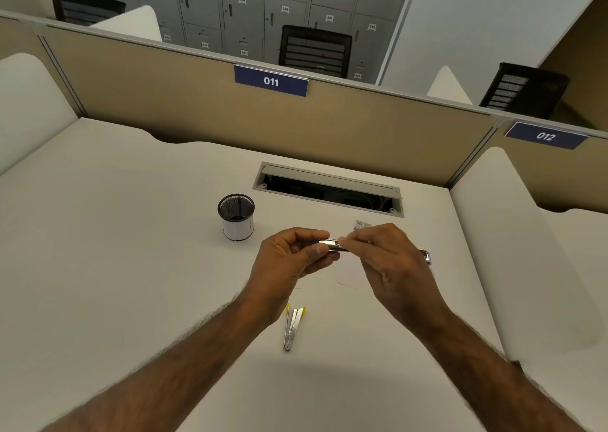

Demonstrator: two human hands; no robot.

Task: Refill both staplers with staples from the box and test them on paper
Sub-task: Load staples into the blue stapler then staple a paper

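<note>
My left hand (289, 260) and my right hand (391, 257) meet above the desk, both pinching a short shiny metal strip of staples (332, 246) between fingertips. A small metal stapler with yellow tips (292, 328) lies opened on the desk below my left wrist. A second stapler (426, 256) peeks out behind my right hand, mostly hidden. The small staple box (361, 224) sits just beyond my right fingers. A white sheet of paper (352, 275) lies under my hands, barely distinct from the desk.
A black mesh pen cup (236, 216) stands left of my hands. A cable hatch (329, 190) is open in the white desk (115, 250) behind them. Tan partition walls (197, 102) close off the back and right.
</note>
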